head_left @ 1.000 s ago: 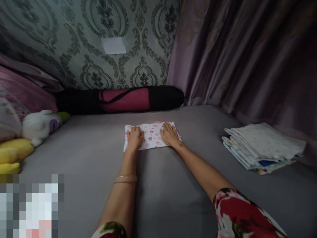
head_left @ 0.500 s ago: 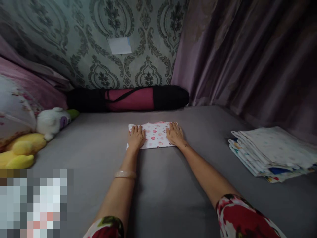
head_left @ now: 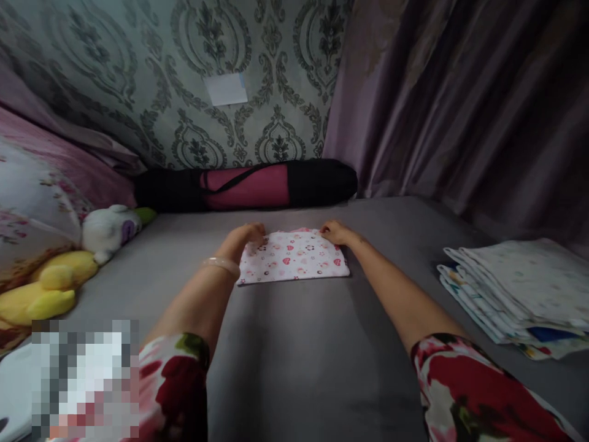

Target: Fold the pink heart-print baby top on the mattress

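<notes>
A folded white cloth printed with red hearts and small figures lies flat on the grey bedsheet. Its long near edge faces me, and a strip of pink shows along the far edge. At the far left corner, my left hand has its fingers curled down and closed on the cloth, slightly blurred. My right hand pinches the far right corner between thumb and fingers. The fingertips of both hands are partly hidden.
To the right sits a stack of folded cloths. A long black and maroon bag lies along the patterned wall. Plush toys, one white and one yellow, rest at the left. Purple curtains hang at the right.
Both hands have slid from lying flat on the cloth to its far corners, and their fingers have closed there. The cloth's printed face and near corners are now more exposed.
</notes>
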### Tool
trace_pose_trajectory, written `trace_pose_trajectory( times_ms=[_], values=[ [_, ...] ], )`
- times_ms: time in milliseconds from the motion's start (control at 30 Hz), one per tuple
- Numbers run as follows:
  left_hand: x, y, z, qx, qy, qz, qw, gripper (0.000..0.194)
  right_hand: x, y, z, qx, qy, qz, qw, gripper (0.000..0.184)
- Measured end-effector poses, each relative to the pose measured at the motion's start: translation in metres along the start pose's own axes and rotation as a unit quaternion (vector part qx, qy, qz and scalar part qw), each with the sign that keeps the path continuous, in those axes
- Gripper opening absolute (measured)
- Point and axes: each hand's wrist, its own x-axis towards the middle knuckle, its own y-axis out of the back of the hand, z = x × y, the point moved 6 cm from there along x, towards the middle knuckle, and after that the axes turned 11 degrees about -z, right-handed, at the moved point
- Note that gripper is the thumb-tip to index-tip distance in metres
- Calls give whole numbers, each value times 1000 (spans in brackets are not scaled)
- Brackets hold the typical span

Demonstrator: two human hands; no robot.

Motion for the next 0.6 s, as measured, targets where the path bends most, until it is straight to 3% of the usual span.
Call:
trace_pose_trajectory(
  times_ms=[133,233,400,600],
  values=[
    [19,-5,6,84,-4,-169,982,36,8,5,7,7,-11,-43,999,32],
    [22,-7,7,115,-15,-234,965,46,11,7,4,0,-14,-73,997,28],
    [17,-6,4,124,-40,-249,960,46,5,8,-6,-27,-31,-56,998,28],
    [-7,-7,7,139,-86,-176,971,42,-27,11,-8,-10,-2,-2,1000,34]
  ],
)
